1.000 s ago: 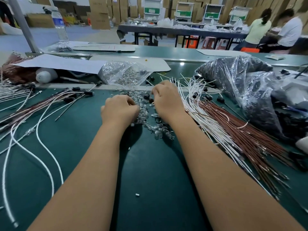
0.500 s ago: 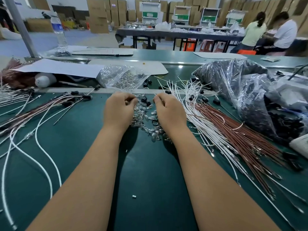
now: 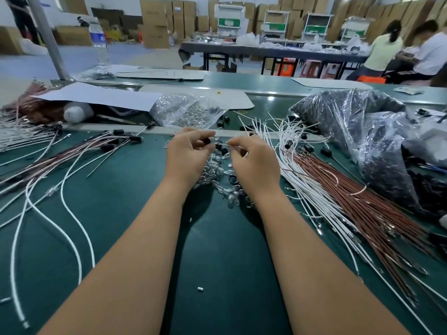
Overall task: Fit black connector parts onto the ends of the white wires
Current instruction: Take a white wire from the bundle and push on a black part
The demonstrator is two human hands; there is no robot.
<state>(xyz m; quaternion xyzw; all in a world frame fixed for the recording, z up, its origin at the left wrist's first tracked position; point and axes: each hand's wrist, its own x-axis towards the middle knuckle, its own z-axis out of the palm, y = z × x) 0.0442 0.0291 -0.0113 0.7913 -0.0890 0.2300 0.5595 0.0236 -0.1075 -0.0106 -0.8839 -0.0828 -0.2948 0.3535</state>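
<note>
A black connector (image 3: 206, 140) was pinched in the left hand (image 3: 187, 155), a white wire (image 3: 235, 146) end in the right hand (image 3: 251, 160) — unjoined; many loose white wires (image 3: 294, 165) remained unfitted.

hands (image 3: 221, 158): 2 | plastic bags (image 3: 350, 122): 2 | water bottle (image 3: 100, 43): 1

No text readable, blue label on water bottle (image 3: 100, 42) at eleven o'clock too blurred, faint print on cardboard boxes (image 3: 154, 25) at twelve o'clock illegible.
</note>
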